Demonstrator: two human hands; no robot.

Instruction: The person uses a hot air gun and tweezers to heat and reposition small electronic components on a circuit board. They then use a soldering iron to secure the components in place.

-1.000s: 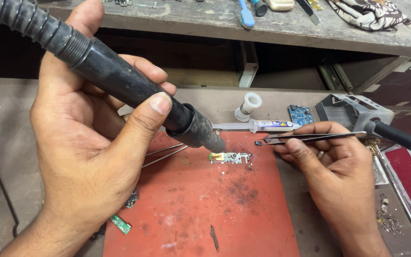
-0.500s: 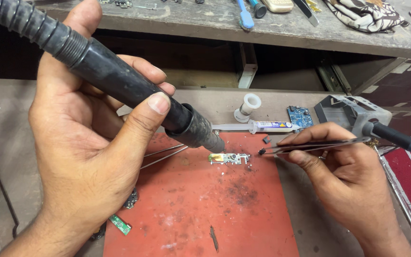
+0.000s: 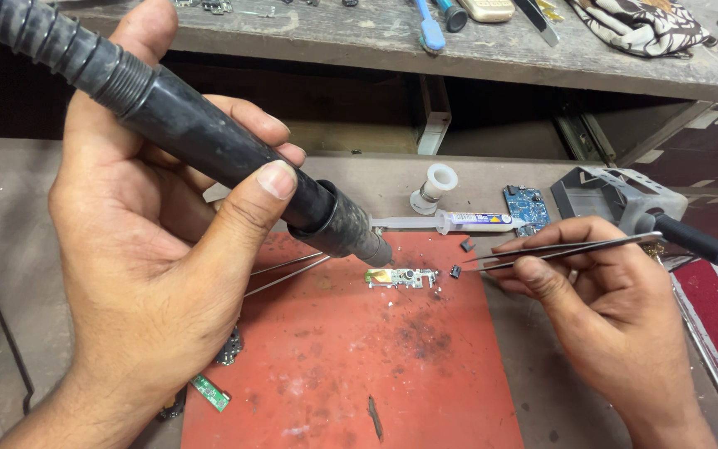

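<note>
1. The left hand (image 3: 143, 274) was wrapped tight around the black hot-air handpiece (image 3: 234, 162), thumb pressed along its barrel, with the nozzle tip hovering just above the left end of the small circuit board (image 3: 400, 278).
2. The small circuit board lay on the red mat (image 3: 351, 374) on the bench (image 3: 10, 233), near the mat's upper edge.
3. The right hand (image 3: 608, 291) pinched a pair of metal tweezers (image 3: 558, 251) closed, their tips touching or gripping a tiny dark component (image 3: 455, 271) just right of the board.
4. Compared with a second earlier, the tweezers had dropped lower and drawn in toward the board, while the nozzle barely moved; I judge the heated part was being lifted or placed.
5. A syringe tube (image 3: 459, 221), a white spool (image 3: 435, 185) and a blue board (image 3: 525, 208) sat behind the mat.
</note>
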